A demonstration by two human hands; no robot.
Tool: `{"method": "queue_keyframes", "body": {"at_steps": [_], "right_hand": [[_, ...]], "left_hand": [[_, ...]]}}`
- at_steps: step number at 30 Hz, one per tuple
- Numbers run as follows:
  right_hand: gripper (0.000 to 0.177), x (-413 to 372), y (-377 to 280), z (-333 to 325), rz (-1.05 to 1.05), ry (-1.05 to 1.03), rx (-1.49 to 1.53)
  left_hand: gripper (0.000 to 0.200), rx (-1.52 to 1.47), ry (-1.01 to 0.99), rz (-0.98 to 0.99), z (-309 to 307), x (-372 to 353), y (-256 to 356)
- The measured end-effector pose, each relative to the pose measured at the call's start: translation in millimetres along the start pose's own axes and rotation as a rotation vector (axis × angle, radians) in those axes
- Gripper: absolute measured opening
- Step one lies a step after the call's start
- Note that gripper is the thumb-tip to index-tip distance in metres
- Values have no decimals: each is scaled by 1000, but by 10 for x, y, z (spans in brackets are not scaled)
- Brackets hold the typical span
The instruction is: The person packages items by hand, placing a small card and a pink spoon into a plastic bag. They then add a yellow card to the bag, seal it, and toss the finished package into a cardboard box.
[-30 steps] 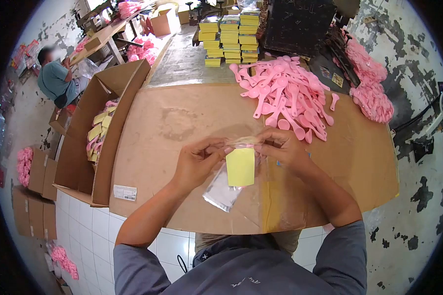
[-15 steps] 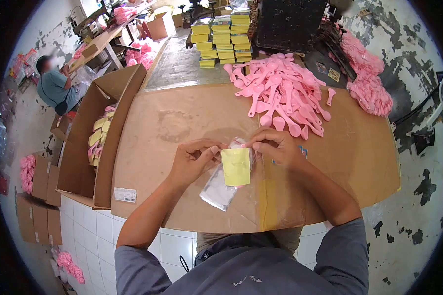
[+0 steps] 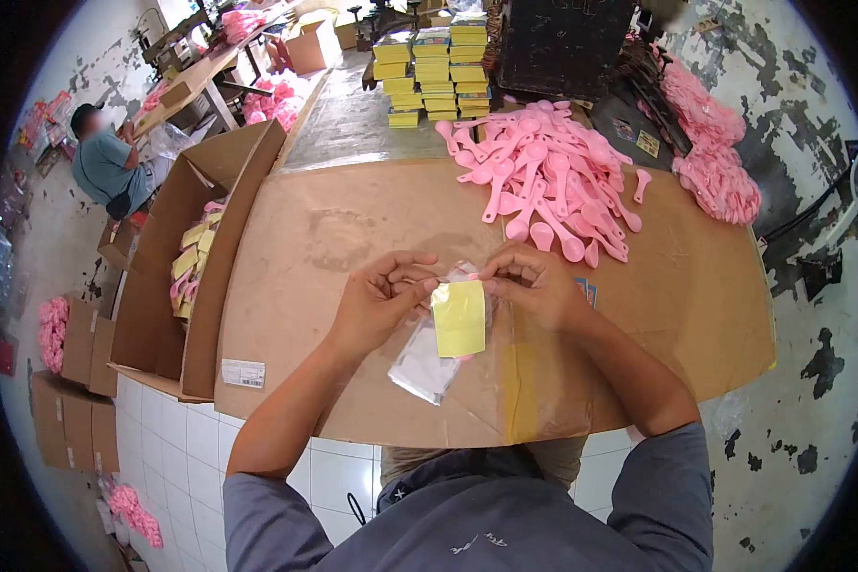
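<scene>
Broadly, a cardboard sheet (image 3: 353, 210) covers the work surface, with a long brown carton (image 3: 229, 276) along its left side, holding yellow cards and pink pieces. A heap of pink spoons (image 3: 548, 186) spreads near the far edge, beside stacks of yellow-edged cards (image 3: 436, 81). Closer in, the right hand (image 3: 536, 288) pinches thumb to forefinger on the upper right corner of a small packet, a yellow card (image 3: 459, 322) in clear film, upright between both hands. The left hand (image 3: 381, 296) is loosely curled, its thumb at the opposite corner; whether it grips there I cannot tell. Below lie clear bags (image 3: 423, 370), partly behind the card.

With so little film pinched, the packet could slip or twist, I'd judge; an uneven pull might crease the card or tear the film, and the slick bags underneath could slide if brushed.

A white label (image 3: 243, 373) carries a barcode and print too small to read; the shirt lettering (image 3: 479, 544) is upside down and illegible too.
</scene>
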State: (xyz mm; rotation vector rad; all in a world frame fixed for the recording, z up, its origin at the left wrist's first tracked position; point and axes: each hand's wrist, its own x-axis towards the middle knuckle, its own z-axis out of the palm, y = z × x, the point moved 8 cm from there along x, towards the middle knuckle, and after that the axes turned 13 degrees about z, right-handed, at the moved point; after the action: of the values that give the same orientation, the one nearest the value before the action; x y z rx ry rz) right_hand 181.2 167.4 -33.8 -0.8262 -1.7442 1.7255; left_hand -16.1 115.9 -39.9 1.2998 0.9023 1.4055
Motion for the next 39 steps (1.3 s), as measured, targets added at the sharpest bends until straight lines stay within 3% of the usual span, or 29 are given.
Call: {"method": "queue_keyframes", "body": {"at_steps": [7, 10, 17, 20, 23, 24, 27, 30, 33, 34, 35, 37, 39], "right_hand": [[24, -36, -15, 66, -56, 15, -20], [35, -79, -10, 135, 116, 23, -61], [45, -34, 75, 96, 83, -36, 19], [45, -39, 11, 101, 60, -30, 56], [44, -46, 26, 72, 56, 6, 66], [43, -46, 21, 59, 51, 30, 64], [41, -64, -94, -19, -39, 88, 26], [33, -83, -268, -301, -139, 204, -168], [25, -174, -562, -618, -122, 311, -532], [22, -248, -650, -696, -97, 341, -670], [21, -319, -655, -779, -45, 356, -716], [19, -419, -624, -934, 57, 378, -812], [22, -497, -468, -1018, 164, 300, -957]], "left_hand": [[32, -40, 7, 4, -5, -6, -3], [31, -42, 21, -8, -3, -11, 25], [40, -23, 63, -20, -54, 2, 20], [42, -103, -4, 77, 45, -1, 81], [47, 126, -212, 96, 171, -62, 50], [39, 129, -256, 39, 193, -76, -18], [27, 66, -196, -130, 120, -67, -92], [18, 130, -81, -66, -215, 25, 163], [18, 62, 422, 405, -950, 50, 699], [29, -176, 523, 488, -1118, 81, 910], [39, -192, 765, 528, -1204, -21, 986], [41, -194, 744, 518, -1130, -1, 990], [35, 155, 467, 354, -927, 91, 726]]}}
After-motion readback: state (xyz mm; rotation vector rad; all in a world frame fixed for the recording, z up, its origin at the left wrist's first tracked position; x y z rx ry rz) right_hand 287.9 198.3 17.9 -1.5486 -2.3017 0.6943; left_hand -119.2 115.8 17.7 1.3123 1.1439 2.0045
